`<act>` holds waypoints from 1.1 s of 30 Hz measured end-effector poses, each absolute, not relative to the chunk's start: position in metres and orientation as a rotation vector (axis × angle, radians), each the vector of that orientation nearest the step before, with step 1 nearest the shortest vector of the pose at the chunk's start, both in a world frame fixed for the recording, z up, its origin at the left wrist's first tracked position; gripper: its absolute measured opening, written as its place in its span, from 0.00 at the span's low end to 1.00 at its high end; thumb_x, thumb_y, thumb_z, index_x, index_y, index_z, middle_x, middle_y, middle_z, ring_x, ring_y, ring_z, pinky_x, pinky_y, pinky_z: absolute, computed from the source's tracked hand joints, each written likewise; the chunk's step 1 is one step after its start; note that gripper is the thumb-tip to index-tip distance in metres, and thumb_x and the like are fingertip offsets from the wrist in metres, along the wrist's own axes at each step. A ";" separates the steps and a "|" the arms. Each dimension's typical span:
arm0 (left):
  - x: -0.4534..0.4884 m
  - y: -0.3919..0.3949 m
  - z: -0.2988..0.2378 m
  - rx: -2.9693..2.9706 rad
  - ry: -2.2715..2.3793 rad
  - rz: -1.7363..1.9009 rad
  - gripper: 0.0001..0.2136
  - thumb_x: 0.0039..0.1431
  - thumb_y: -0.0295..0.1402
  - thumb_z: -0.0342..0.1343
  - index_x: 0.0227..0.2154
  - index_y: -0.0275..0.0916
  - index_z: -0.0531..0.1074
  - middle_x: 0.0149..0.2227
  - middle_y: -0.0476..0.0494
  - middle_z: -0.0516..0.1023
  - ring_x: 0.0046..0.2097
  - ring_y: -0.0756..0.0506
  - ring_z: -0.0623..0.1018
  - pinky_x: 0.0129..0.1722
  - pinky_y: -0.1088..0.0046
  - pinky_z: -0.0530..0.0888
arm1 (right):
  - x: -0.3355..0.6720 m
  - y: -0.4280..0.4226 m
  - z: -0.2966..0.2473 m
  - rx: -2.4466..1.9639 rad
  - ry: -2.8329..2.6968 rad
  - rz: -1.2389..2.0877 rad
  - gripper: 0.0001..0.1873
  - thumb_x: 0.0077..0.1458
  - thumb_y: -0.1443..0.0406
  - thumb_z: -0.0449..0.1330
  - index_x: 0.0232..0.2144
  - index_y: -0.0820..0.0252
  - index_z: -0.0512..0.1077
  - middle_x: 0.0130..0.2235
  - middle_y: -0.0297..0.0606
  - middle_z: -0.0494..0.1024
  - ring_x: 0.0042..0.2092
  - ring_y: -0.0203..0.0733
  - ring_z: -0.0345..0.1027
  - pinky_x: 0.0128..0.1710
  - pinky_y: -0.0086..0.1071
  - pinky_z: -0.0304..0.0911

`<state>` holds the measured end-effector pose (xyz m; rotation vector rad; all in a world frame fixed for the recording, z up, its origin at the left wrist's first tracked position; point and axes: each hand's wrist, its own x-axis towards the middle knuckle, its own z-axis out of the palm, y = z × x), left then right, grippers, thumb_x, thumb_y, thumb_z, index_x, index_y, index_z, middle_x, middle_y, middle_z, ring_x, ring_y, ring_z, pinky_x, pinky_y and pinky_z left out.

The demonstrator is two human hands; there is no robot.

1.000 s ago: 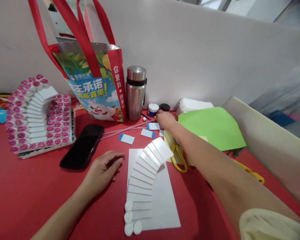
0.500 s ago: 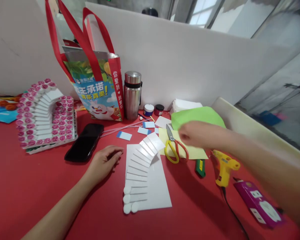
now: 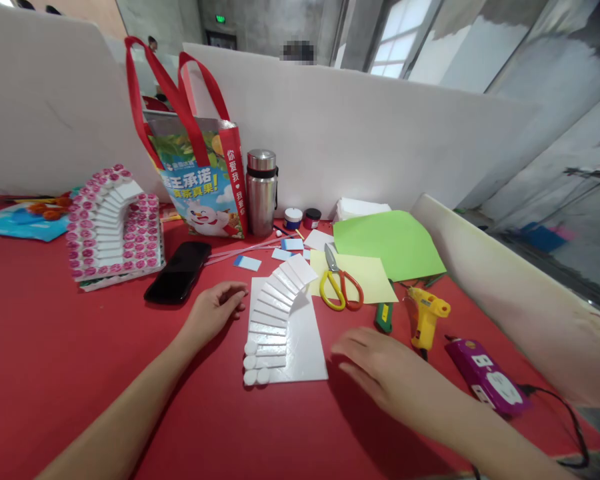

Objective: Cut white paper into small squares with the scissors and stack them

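My left hand (image 3: 214,309) rests on the red table (image 3: 55,347), fingers loosely curled, touching the left edge of a white foam sheet (image 3: 307,347). On that sheet stands a small white foam staircase (image 3: 275,307) with round white pieces (image 3: 253,363) at its foot. My right hand (image 3: 380,370) hovers low over the table just right of the sheet, fingers stretched out and holding nothing. Yellow-handled scissors (image 3: 337,280) lie on a pale yellow paper (image 3: 375,280) beyond it.
A finished staircase with pink dots (image 3: 113,227) stands at the left, beside a black phone (image 3: 179,270). Behind are a red-handled bag (image 3: 200,180), a steel flask (image 3: 261,192), paint pots (image 3: 293,218) and green paper (image 3: 390,243). A yellow glue gun (image 3: 425,317), green knife (image 3: 383,317) and purple power strip (image 3: 485,377) lie right.
My right hand drew back from the far paint pots, swept across above the scissors, and came down near the sheet's right edge. The left hand stayed put. The view lifted.
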<state>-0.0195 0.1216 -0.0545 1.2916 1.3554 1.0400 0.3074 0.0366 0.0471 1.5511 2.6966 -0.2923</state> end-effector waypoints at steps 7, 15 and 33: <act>-0.022 0.124 -0.051 1.276 1.352 1.036 0.24 0.55 0.48 0.63 0.46 0.32 0.76 0.33 0.42 0.80 0.31 0.47 0.79 0.33 0.66 0.78 | 0.248 0.062 0.023 1.399 2.647 -0.411 0.45 0.50 0.54 0.73 0.63 0.73 0.67 0.68 0.68 0.62 0.69 0.69 0.56 0.65 0.56 0.61; -0.025 0.124 -0.048 1.303 1.359 1.015 0.24 0.59 0.47 0.60 0.48 0.32 0.74 0.29 0.46 0.77 0.29 0.47 0.78 0.32 0.66 0.79 | 0.245 0.070 0.011 1.392 2.718 -0.514 0.43 0.56 0.50 0.68 0.64 0.71 0.66 0.69 0.62 0.60 0.70 0.67 0.53 0.67 0.57 0.59; -0.063 0.119 -0.018 2.143 2.018 1.154 0.15 0.67 0.41 0.51 0.46 0.41 0.79 0.49 0.35 0.80 0.53 0.33 0.76 0.58 0.54 0.68 | 0.236 0.052 -0.005 1.304 2.817 -0.431 0.47 0.63 0.43 0.54 0.66 0.81 0.62 0.69 0.67 0.59 0.69 0.76 0.52 0.66 0.61 0.55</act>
